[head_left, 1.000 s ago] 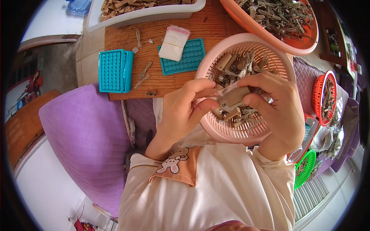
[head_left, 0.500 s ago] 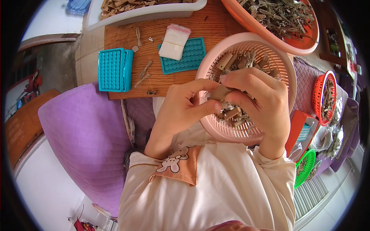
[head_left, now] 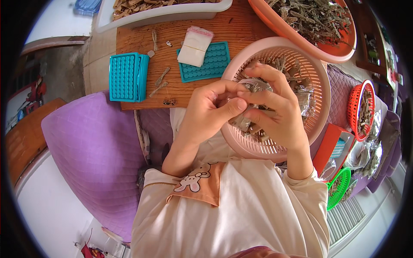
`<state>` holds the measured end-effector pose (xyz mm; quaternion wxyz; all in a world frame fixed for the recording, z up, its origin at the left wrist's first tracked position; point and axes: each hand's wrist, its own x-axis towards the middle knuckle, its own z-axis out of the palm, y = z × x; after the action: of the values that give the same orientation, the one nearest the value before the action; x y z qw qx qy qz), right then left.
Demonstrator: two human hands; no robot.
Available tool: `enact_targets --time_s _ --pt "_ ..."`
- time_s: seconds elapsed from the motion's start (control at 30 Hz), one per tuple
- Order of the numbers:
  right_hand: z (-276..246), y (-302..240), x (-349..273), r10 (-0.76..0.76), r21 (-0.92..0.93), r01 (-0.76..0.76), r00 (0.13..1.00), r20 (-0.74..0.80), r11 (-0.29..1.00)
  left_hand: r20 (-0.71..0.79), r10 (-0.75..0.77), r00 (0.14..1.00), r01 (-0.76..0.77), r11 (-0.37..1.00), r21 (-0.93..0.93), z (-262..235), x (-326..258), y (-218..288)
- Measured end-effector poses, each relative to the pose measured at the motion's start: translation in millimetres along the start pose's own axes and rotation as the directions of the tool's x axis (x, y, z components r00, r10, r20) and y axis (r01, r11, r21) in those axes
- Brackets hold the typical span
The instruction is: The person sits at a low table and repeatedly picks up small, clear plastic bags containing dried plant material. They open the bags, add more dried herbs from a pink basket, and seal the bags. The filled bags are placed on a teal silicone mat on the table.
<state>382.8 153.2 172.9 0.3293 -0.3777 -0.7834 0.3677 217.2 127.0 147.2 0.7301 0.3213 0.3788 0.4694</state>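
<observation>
— Hands first: what are they doing at the centre of the frame?
— Both meet over the pink slotted basket (head_left: 316, 92). The left hand (head_left: 208, 109) pinches one edge of a small clear plastic bag (head_left: 254, 86) between thumb and forefinger; the right hand (head_left: 275, 112) grips the same bag from the other side, fingers curled round it

— And where does that bag sit?
— Centre right of the frame, held just above the basket's near rim, with dried brown pieces (head_left: 292, 73) lying in the basket behind it. What is inside the bag I cannot tell; the fingers cover most of it

— What lies around them?
— Toward the upper middle, a wooden board (head_left: 142, 36) carries a teal perforated mat (head_left: 211, 64) with a stack of small clear bags (head_left: 194, 41) on top. Left of that, two teal trays (head_left: 127, 77) stand stacked side by side. At the top right, an orange bowl (head_left: 340, 49) holds dried greyish stalks (head_left: 312, 17), and a white tub (head_left: 172, 12) of brown pieces runs along the top edge

— Anything at the right rim?
— A small red basket (head_left: 356, 109), and lower down a green one (head_left: 340, 187). A purple quilted cushion (head_left: 86, 159) fills the left middle
</observation>
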Motion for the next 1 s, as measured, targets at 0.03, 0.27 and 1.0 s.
enact_targets --time_s 0.03,0.27,1.0 --pt "0.3 3.1 -1.2 0.012 0.022 -0.012 1.0 -0.013 1.0 -0.009 -0.002 1.0 0.002 1.0 0.003 2.1 0.7 -1.1" --pt "10.4 -1.5 -3.0 0.107 0.064 -0.092 0.946 -0.307 0.994 -0.068 0.11 0.992 -0.101 0.988 0.115 3.9 3.9 -0.3" --pt "26.8 -9.9 -17.5 0.5 0.595 -0.309 0.846 -0.184 0.742 -0.181 0.487 0.854 -0.36 0.806 0.47 14.9 -0.7 -15.9"
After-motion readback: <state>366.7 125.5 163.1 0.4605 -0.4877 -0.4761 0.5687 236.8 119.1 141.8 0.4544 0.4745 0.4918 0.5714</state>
